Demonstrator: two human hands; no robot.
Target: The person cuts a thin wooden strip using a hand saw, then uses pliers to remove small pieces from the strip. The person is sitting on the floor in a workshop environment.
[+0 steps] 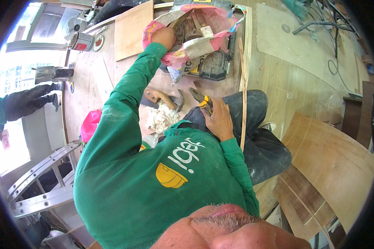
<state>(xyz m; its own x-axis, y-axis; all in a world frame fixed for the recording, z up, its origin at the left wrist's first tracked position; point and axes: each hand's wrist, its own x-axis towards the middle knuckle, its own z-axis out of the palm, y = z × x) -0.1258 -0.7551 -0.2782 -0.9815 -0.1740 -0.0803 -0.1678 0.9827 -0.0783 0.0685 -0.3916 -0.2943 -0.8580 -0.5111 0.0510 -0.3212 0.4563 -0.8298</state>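
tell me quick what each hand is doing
Left hand: reaching into the pink sack; grip cannot be told.
Right hand: closed on yellow-handled pliers.

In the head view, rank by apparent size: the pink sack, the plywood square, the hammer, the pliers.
1. Pink sack
2. Plywood square
3. Hammer
4. Pliers
Hammer and pliers are partly hidden and look close, so their order is unsure.

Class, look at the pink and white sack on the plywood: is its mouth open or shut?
Open: the sack gapes wide, the left hand reaches inside, tools show within.
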